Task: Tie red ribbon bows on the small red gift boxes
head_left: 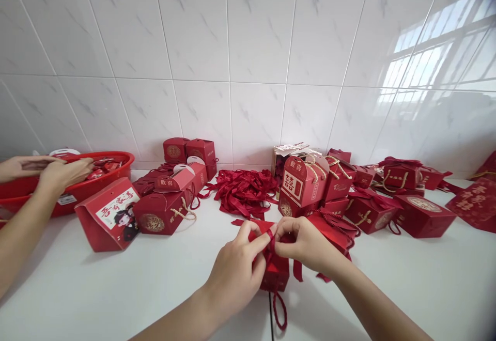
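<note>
Both my hands meet over a small red gift box (276,275) at the front middle of the white table. My left hand (242,266) pinches a dark red ribbon (271,243) on top of the box, with a loop of it round a fingertip. Facing it, my right hand (300,243) pinches the same ribbon between thumb and fingers. A twisted red cord handle (280,312) hangs from the near side of the box. My hands cover much of the box's top.
A pile of loose red ribbons (248,191) lies behind my hands. Several red boxes (158,212) stand left, more (304,181) right. At far left, another person's hands (64,173) work over a red plastic basin (116,168). A tiled wall (256,46) closes off the back.
</note>
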Demonstrator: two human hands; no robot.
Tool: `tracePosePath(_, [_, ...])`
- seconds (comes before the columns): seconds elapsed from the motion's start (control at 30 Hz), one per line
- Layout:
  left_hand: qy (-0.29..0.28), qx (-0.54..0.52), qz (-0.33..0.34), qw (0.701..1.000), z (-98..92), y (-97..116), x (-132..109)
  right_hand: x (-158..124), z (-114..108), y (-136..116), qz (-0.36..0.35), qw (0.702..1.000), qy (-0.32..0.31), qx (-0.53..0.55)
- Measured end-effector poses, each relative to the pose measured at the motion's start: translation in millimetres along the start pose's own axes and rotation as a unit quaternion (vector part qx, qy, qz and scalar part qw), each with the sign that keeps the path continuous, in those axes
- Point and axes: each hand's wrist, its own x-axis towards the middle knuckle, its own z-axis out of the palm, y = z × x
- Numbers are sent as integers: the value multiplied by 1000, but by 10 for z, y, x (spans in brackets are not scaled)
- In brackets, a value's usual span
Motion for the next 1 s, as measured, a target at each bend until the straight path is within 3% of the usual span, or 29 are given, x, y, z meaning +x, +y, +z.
tracePosePath(0.13, [-9,2,63,998,-50,-78,59,82,-124,-27,42,995,-66,-55])
tracePosePath(0.27, [-62,-19,122,990,-143,-152,262,222,-229,-62,78,978,-142,-130])
tracePosePath(0.4, [-90,-90,120,985,-181,-237,433,333,-286,-68,47,969,-179,-161])
tracePosePath(0.53, [-68,-129,121,982,-125,-282,433,350,-289,-73,3,963,-210,-170])
tracePosePath(0.63, [-25,-152,97,983,-89,-259,381,348,-280,-113,-18,960,-201,-195])
tracePosePath(0.8, [-14,-182,39,982,-182,-313,330,315,-389,-144,-55,947,-179,-261])
tracePosePath(0.9, [-6,-168,-20,986,-285,-443,331,245,-470,-96,-31,945,-123,-303])
tracePosePath(1.0, [-34,-206,-49,977,-326,-514,355,173,-433,-67,-34,937,-67,-342])
